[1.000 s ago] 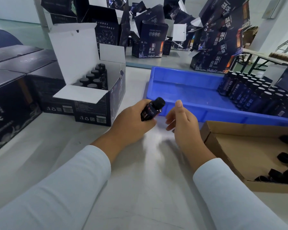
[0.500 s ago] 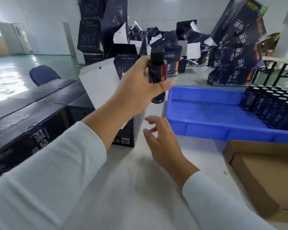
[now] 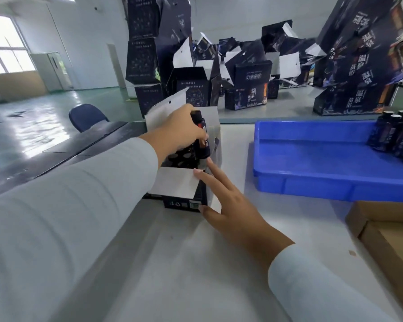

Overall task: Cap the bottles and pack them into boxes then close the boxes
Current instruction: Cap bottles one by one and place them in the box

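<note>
Around the middle of the frame, the left hand gripped a capped bottle over the open box, right hand spread flat against its side, so packing was underway and lowering it into a free slot looked next.

The bottle is showing black with an orange label stripe. The open box is showing dark navy outside, white flaps; the tray is gleaming bright blue.

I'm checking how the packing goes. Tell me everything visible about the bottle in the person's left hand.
The small dark bottle with a black cap and orange-marked label stands nearly upright over the open dark cardboard box with white flaps, its lower end at the box's right corner, beside capped bottles already inside. The left hand grips its upper part, fingers curled round it. Its material cannot be told.
</note>
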